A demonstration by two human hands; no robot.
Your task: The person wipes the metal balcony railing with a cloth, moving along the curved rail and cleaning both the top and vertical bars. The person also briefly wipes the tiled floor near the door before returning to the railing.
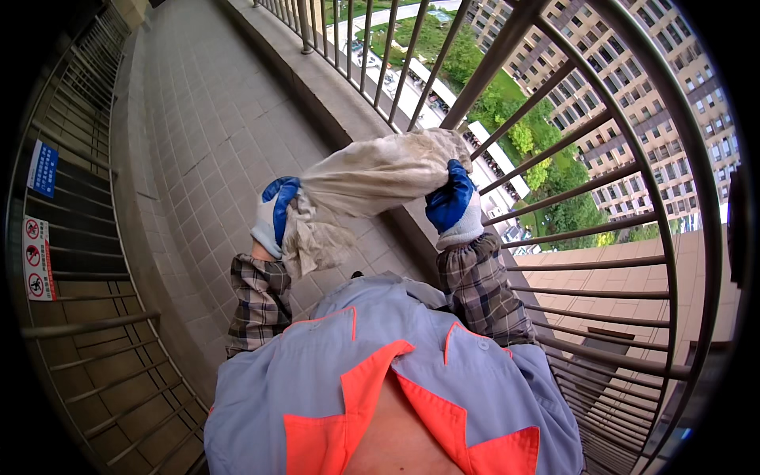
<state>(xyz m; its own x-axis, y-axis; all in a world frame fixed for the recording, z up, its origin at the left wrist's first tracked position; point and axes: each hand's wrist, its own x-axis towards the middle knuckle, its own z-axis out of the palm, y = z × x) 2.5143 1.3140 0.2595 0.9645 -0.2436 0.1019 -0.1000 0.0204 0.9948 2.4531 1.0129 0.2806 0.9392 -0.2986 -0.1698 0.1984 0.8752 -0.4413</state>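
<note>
A stained, off-white cloth [374,172] stretches between my hands, in front of my grey work jacket with orange trim. My left hand [276,211], in a white knit glove with a blue coated palm, is closed around its gathered end. A loose, crumpled tail of the cloth hangs below that fist. My right hand [451,202], in a matching glove, grips the far end beside the railing's vertical bars. The part of the cloth inside each fist is hidden. Between the hands the fabric is bunched into long folds.
A metal railing [594,356] curves along my right on a concrete ledge [332,89]; trees, parked vehicles and tall buildings lie far below. Another railing [89,332] on the left carries a blue sign [43,168] and a prohibition sign [38,259]. The tiled walkway [196,113] runs ahead.
</note>
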